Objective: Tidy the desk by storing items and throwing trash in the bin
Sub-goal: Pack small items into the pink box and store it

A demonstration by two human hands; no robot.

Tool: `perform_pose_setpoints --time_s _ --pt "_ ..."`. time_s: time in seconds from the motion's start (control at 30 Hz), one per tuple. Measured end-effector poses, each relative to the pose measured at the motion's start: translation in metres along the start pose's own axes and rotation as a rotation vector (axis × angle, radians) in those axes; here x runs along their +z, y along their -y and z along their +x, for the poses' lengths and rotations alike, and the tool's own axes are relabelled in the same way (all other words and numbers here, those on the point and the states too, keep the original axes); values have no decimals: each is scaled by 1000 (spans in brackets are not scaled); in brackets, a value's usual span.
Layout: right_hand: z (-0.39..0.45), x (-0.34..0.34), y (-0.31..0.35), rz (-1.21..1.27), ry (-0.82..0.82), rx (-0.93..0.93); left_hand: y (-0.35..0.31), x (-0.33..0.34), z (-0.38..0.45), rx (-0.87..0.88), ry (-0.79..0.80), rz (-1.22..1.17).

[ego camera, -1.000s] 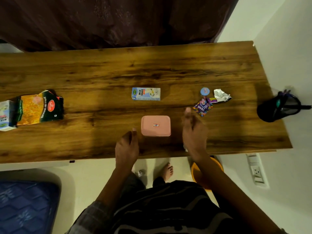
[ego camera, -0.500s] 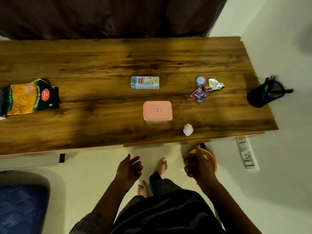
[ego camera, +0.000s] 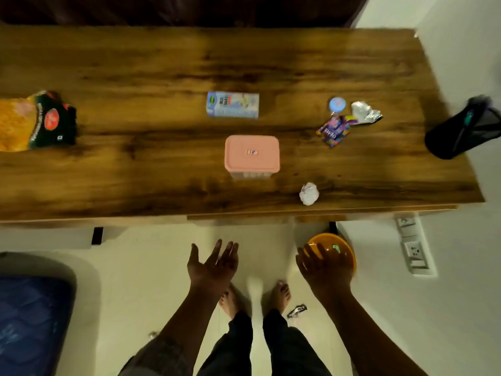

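On the wooden desk [ego camera: 162,63] stand a pink lidded box [ego camera: 252,152], a light-blue milkshake carton [ego camera: 233,104], a snack bag [ego camera: 35,120] at the left edge, a crumpled white paper ball [ego camera: 309,193] near the front edge, a purple candy wrapper [ego camera: 334,130], crumpled foil [ego camera: 364,112] and a small blue round lid [ego camera: 337,103]. An orange bin [ego camera: 343,248] sits on the floor under the desk's right part. My left hand [ego camera: 214,265] is held open below the desk edge, fingers spread, holding nothing. My right hand [ego camera: 322,268] is open in front of the bin, also holding nothing.
A black mesh pen holder [ego camera: 463,128] lies tipped at the desk's right edge. Wall sockets [ego camera: 413,248] are low on the right wall. A small dark wrapper [ego camera: 296,311] lies on the floor by my right foot. A blue mattress [ego camera: 29,321] is at lower left.
Both hands drew back from the desk to below its front edge. The paper ball, earlier hidden behind my right hand, now shows on the desk. My right hand's curled fingers have opened.
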State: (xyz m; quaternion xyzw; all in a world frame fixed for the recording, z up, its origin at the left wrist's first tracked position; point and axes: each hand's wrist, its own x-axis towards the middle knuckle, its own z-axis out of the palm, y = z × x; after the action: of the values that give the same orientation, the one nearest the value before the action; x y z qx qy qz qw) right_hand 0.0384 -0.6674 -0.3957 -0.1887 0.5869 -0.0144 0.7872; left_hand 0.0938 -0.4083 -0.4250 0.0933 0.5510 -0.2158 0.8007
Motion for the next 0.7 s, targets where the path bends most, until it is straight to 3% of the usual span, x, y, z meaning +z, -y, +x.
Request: perform_pose_setpoints --time_s 0.1,0.27,0.53,0.7 --pt "39 12 6 151 38 126 4 6 19 42 -18 -36" --pt "85 28 23 204 159 70 5 22 43 115 34 -65" --pt "73 46 35 186 259 40 11 42 44 175 265 -89" --pt "66 41 32 169 304 31 15 43 41 185 271 -74"
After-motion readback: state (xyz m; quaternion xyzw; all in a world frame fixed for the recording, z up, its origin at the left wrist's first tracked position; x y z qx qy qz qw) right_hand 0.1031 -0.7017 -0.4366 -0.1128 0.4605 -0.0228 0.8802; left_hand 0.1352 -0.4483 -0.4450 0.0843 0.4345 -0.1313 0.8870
